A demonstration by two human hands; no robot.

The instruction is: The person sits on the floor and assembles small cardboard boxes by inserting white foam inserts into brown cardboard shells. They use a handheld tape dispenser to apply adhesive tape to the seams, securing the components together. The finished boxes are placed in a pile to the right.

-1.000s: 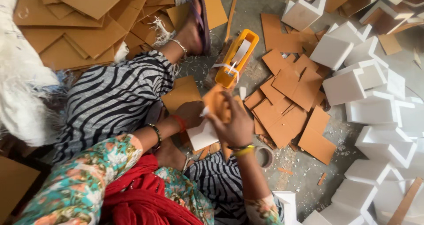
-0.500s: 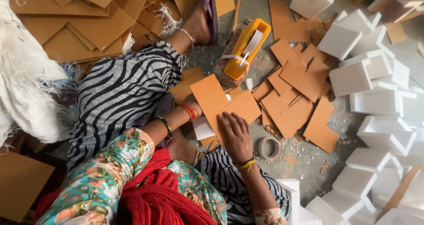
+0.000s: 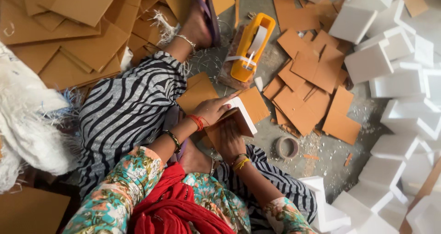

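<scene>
A white foam block faced with a brown cardboard sheet (image 3: 239,119) lies on the person's lap, just above the knee. The left hand (image 3: 212,109) rests on its upper edge, fingers closed over the edge. The right hand (image 3: 229,140) presses flat on the cardboard face, fingers together, not clamped around it. Just beyond stands a yellow plastic tape dispenser (image 3: 251,48). Loose brown cardboard squares (image 3: 312,87) and white foam pieces (image 3: 395,78) cover the grey floor (image 3: 321,160), with a tape roll (image 3: 287,147) near.
</scene>
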